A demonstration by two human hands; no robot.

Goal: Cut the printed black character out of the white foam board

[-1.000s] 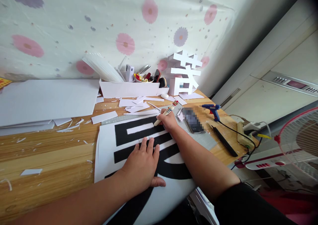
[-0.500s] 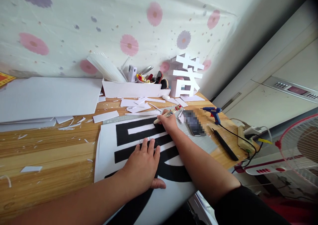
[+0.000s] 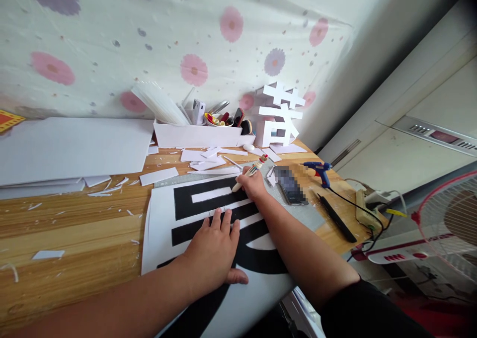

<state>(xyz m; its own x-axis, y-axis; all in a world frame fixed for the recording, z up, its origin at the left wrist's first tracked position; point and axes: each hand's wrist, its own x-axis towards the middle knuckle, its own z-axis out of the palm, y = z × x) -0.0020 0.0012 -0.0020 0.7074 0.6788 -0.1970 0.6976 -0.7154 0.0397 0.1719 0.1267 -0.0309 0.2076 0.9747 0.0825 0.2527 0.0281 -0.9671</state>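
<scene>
My right hand [image 3: 253,183] is closed around a thick white pen [image 3: 255,166] with a red top. The pen's tip rests on a white sheet [image 3: 158,213] printed with large black character strokes, at the right end of a narrow white slot in the black. My left hand [image 3: 214,246] lies flat on the lower black strokes, fingers spread, pressing on the sheet. Beneath the sheet, a grey mat [image 3: 315,217] shows at the back and right. Just right of my right hand lies a phone [image 3: 288,183], partly blurred.
Large white boards [image 3: 74,146] are stacked at the left. Foam offcuts [image 3: 206,161] litter the back, before a white box [image 3: 197,135] of tools. A white 3D character [image 3: 281,117] stands behind. Right are a blue glue gun [image 3: 318,171], a black cutter-like tool [image 3: 337,219] and a fan [image 3: 452,218].
The pen has become more upright, and its tip has shifted slightly right and down along the slot's end. My left hand stays in place.
</scene>
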